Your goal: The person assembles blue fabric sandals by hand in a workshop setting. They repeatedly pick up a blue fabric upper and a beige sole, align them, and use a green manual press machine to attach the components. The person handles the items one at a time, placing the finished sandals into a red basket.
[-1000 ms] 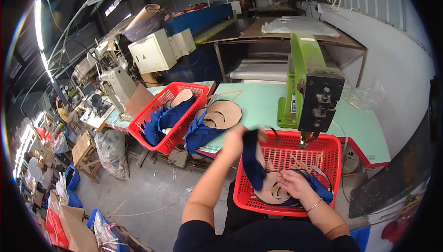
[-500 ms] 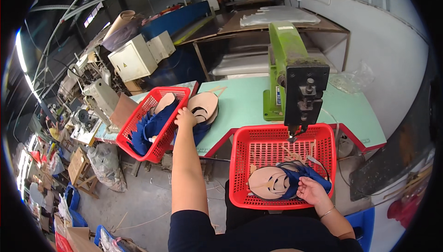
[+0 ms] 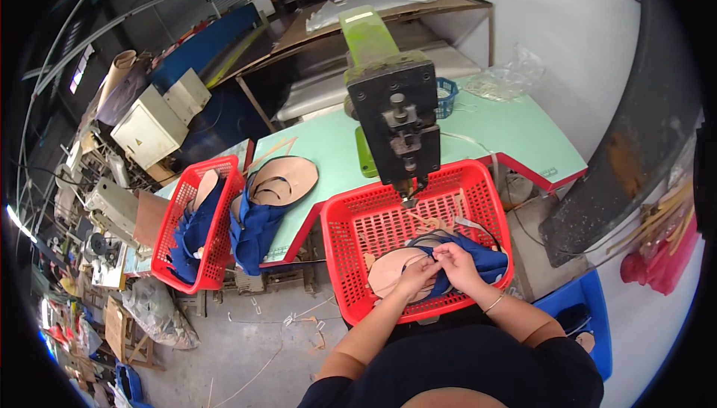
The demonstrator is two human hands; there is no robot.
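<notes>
A stack of tan and blue shoe pieces, with dark curved slits, lies in the near red plastic basket. Over the stack, my left hand reaches in with its fingers pinched together. My right hand is closed in a pinch as well, its fingertips meeting those of the left above the blue part. Whatever is between the fingers is too small to make out. Directly beyond the hands, the black head of a green machine overhangs the basket. Thin tan scraps lie on the basket's bottom.
On the green tabletop, another pile of blue and tan shoe pieces rests beside a second red basket holding similar pieces. A small blue basket and clear plastic bags are behind the machine. A blue bin stands low at right.
My left hand has left the far basket and pile at left and come to the near basket, meeting my right hand. The view has shifted to the right.
</notes>
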